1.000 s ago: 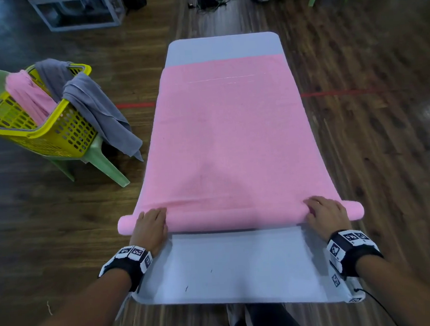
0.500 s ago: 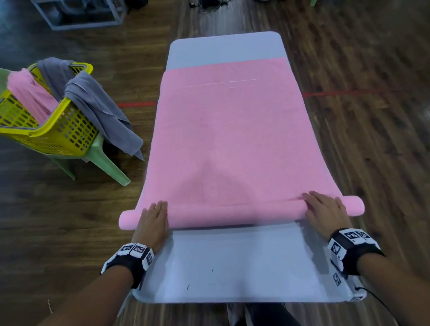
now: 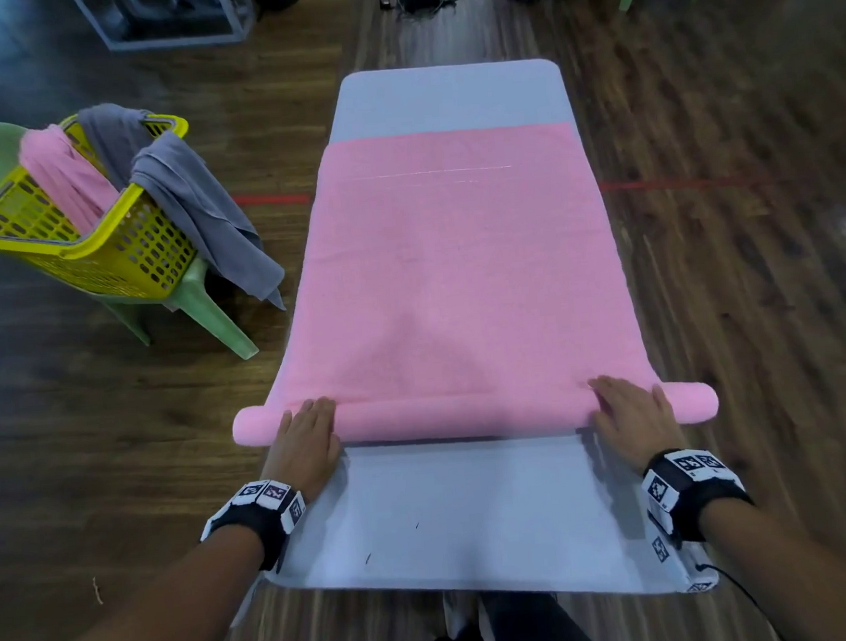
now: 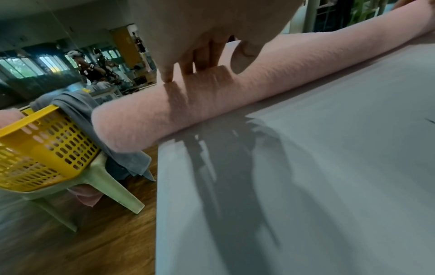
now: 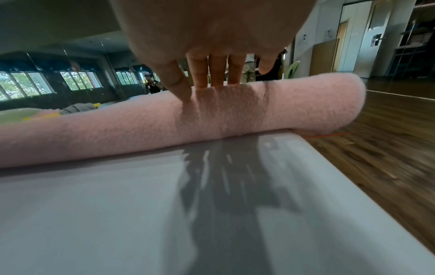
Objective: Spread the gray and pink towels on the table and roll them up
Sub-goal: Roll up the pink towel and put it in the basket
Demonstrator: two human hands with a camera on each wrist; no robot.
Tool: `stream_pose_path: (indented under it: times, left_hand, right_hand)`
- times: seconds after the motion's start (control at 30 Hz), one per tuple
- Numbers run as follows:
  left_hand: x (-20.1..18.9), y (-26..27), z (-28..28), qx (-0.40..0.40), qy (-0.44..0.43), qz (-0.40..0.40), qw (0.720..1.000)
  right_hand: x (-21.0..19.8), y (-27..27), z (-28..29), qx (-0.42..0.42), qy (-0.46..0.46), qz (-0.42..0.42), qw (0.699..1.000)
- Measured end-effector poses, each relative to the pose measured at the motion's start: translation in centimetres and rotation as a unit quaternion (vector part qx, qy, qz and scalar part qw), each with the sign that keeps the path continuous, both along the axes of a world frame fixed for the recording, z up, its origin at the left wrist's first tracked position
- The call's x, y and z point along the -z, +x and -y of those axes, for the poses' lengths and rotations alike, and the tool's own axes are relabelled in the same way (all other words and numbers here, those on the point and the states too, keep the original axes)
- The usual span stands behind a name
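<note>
Pink towel roll sits under both flat, spread grips: left hand, right hand. Push evenly forward, keeping the roll square to the counter.

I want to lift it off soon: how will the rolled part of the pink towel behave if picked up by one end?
The pink towel's roll is soft terry, so it would probably sag. Both ends overhang the table, so they may droop. Probably light.
</note>
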State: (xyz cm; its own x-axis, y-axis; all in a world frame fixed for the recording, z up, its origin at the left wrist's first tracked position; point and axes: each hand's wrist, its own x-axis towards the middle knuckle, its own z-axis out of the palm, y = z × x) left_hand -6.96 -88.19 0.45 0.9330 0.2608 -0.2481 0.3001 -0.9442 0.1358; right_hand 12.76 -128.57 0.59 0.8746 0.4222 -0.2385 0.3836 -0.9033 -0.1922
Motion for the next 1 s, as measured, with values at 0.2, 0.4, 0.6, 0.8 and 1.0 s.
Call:
stream_pose_path:
  times: [0.2, 0.4, 0.6, 0.8, 1.0]
  left_hand:
    - [0.4, -2.6, 0.6, 0.023, -0.007, -0.02, 0.999]
    - [-0.5, 0.0, 0.0, -0.001, 0.014, 0.007, 1.0]
    - [1.0, -1.6, 0.4, 0.028, -0.007, -0.024, 0.999]
    - [-0.3, -0.9, 0.3, 0.019, 0.046, -0.032, 0.998]
    - [0.2, -0.5, 1.0, 0.014, 0.017, -0.037, 0.999]
  right_hand:
    - [1.6, -2.6, 1.7, -0.026, -0.024, -0.031, 0.999]
    - [0.1, 0.3, 0.2, -0.004, -0.039, 0.008, 0.999]
    - [1.1, -2.7, 1.0, -0.028, -0.006, -0.01, 1.0]
    - [-0.1, -1.3, 0.8, -0.02, -0.067, -0.002, 0.998]
    - [0.4, -2.3, 0.5, -0.015, -0.031, -0.036, 0.999]
